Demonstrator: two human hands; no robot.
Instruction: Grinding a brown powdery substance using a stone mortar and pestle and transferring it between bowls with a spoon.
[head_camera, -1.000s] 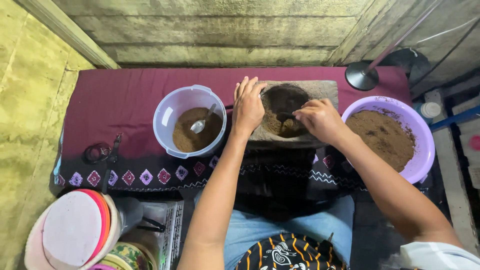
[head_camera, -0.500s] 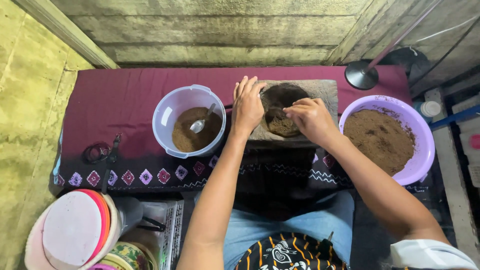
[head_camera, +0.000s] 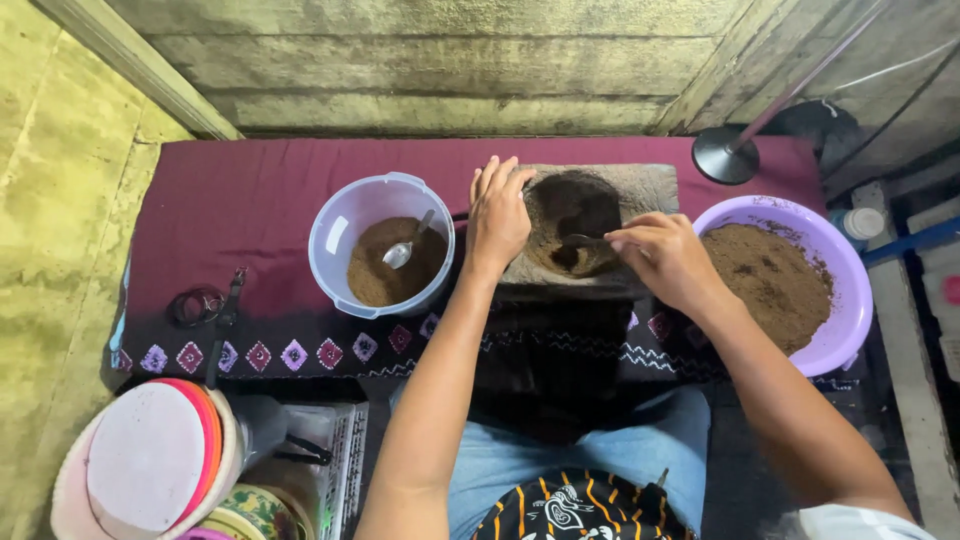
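Pinched between the fingertips of the right hand (head_camera: 662, 255) is a small metal utensil (head_camera: 580, 240), its working end reaching into the round hollow of the stone mortar block (head_camera: 590, 232); the hollow holds dark, damp-looking brown paste. Left hand (head_camera: 497, 215) lies flat with fingers extended and together, palm pressed on the left edge of the rough grey block, gripping nothing. Block sits on a maroon woven cloth (head_camera: 260, 200) with a patterned diamond border. Just left of the block stands a translucent pale-blue plastic tub (head_camera: 340, 215) containing coarse brown powder and a metal spoon (head_camera: 405, 248). Just right stands a round lilac plastic basin (head_camera: 850, 300) filled with the same granular brown powder
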